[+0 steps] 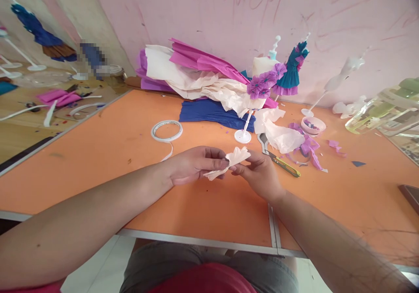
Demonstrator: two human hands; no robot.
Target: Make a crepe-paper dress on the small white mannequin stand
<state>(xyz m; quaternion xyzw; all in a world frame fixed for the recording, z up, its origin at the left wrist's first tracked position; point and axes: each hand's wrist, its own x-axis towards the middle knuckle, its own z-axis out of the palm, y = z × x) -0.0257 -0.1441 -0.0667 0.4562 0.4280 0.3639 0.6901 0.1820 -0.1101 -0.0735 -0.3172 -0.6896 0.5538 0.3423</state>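
Paper fan [233,161], cream and crumpled, pinched between both grips just above the orange worktop [98,166]. Left grip [193,165] clenched on its lower, narrow end, thumb on top. Right grip [258,173] grasping the flared upper edge with thumb and forefinger, close against the left fingertips. Just beyond the right grip, a yellow-green knife [284,164] flat on the worktop, with loose cream sheets [281,136] and purple scraps [309,146] behind it. Straight ahead of both grips, a white stand [242,136] bearing purple flowers [263,82]. Beyond the left grip, a tape roll [166,131], tail trailing toward the wrist. Farther back, blue paper [209,111] and a heap of magenta and cream crepe [193,70] against the pink wall [196,5]. Well off to the right of the right grip, a clear bottle [382,109].
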